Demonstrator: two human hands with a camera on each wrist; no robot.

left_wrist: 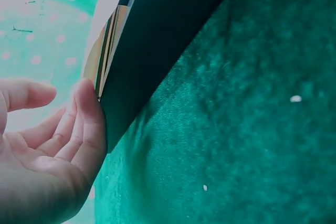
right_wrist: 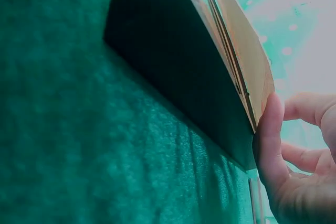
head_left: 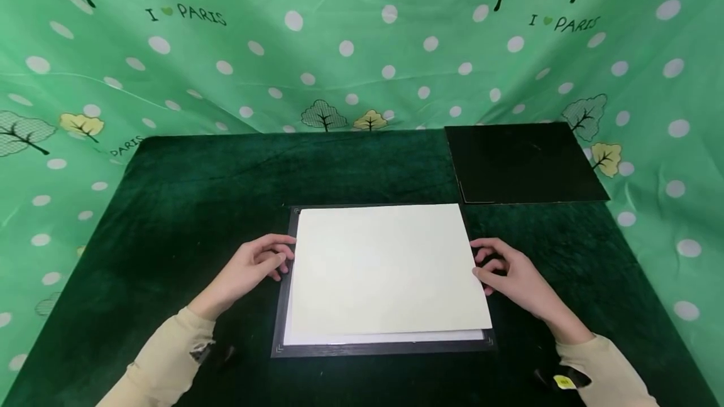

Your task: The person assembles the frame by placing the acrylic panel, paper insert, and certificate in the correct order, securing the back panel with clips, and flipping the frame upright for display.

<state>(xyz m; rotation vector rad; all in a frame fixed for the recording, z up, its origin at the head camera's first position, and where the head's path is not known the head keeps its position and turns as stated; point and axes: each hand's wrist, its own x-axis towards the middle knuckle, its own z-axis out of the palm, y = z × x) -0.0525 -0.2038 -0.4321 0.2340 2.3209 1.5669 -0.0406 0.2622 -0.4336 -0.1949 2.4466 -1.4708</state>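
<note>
A cream sheet lies slightly askew over a flat dark-bordered frame, whose white inner strip shows along the near edge. In the wrist views, the dark side wall of the frame stands out, with thin layers at its rim. My left hand is at the left edge, its fingertips touching the frame's rim and its thumb held apart. At the right edge my right hand has fingertips against the side, seen also in the right wrist view touching the wall. Both hands have loosely bent fingers.
A black flat panel lies at the back right of the table, partly past its edge. Dark green cloth covers the table. Behind and at the sides hangs a light green dotted curtain.
</note>
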